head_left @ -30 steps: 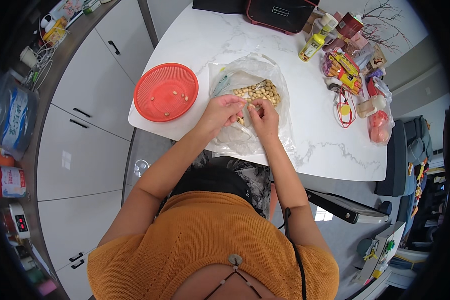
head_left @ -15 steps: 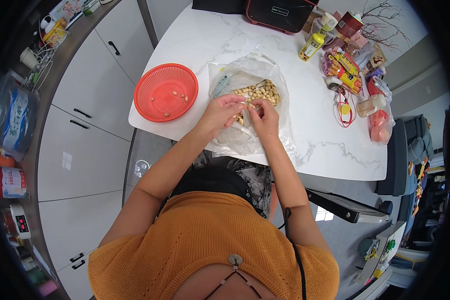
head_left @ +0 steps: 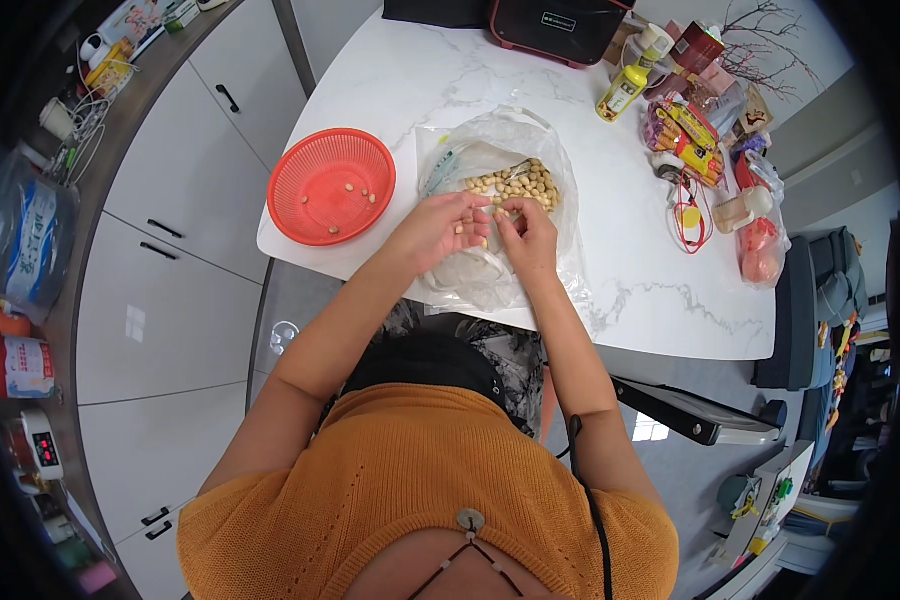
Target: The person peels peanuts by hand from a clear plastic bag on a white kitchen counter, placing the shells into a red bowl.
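Observation:
A clear plastic bag [head_left: 570, 240] lies open on the white table in front of me, with a heap of tan nuts in their shells, which look like peanuts [head_left: 530, 183]. Over its near part, my left hand [head_left: 442, 232] is turned palm up, fingers curled, with a small pale peanut kernel [head_left: 459, 229] in it. Close beside it, my right hand [head_left: 530, 243] pinches thumb and forefinger together at the left fingertips; what is between them is too small to make out. Left of the bag stands a red plastic basket [head_left: 332, 150] with several loose kernels inside.
At the table's far side is a black and red appliance [head_left: 550, 30]. A yellow bottle [head_left: 625, 88], snack packages [head_left: 685, 140], a jar [head_left: 742, 212] and a bag of red fruit [head_left: 760, 250] crowd the right edge. White cabinets [head_left: 170, 330] line the left.
My left hand has rolled more palm up and its fingers have loosened, so a kernel shows in it. The right hand has barely moved; the basket looks the same.

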### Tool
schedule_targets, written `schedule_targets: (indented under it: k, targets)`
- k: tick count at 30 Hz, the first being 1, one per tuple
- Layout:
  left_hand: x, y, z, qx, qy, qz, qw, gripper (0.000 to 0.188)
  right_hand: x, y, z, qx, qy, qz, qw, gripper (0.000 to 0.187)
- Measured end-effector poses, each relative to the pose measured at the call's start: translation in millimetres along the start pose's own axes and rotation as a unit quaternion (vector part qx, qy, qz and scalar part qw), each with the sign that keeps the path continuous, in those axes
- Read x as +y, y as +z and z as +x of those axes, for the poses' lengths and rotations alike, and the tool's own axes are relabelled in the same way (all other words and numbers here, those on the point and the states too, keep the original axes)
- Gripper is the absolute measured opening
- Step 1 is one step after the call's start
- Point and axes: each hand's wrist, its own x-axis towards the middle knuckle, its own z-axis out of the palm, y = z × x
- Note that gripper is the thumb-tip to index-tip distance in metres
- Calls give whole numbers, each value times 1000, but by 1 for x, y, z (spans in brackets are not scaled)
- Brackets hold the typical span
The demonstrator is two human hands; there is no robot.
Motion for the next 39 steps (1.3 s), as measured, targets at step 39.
schedule_targets:
  k: [39]
  targets:
    - [-21, 15, 1, 90, 254, 477, 836, 29, -1, -2, 0, -4, -4, -4, 1000, 15]
